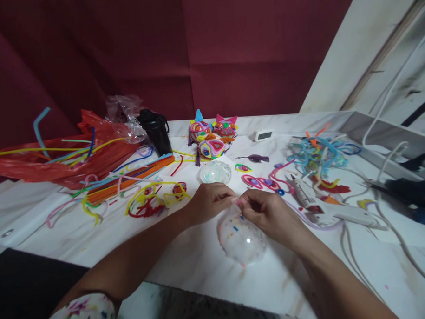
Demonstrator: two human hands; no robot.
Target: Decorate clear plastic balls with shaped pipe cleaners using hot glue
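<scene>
My left hand (213, 200) and my right hand (266, 212) meet above the table's front half, fingertips pinched together. Between them a small pink piece (239, 202) shows, too covered by the fingers to tell its kind. Just below lies a clear plastic half-ball shell (241, 237) with small coloured flecks on it; the right fingers overlap its upper edge. Behind the hands rests a second clear shell (215, 172). To the right are pink pipe-cleaner spirals (257, 182) and a green-and-yellow eye shape (243, 168).
Finished colourful animal heads (212, 148) sit at the back near a black bottle (156, 131). Orange pipe cleaners (129, 183) and a red plastic bag (104, 158) are left. Rightward lie a white glue gun (340, 214), its cable and a blue pipe-cleaner tangle (317, 153).
</scene>
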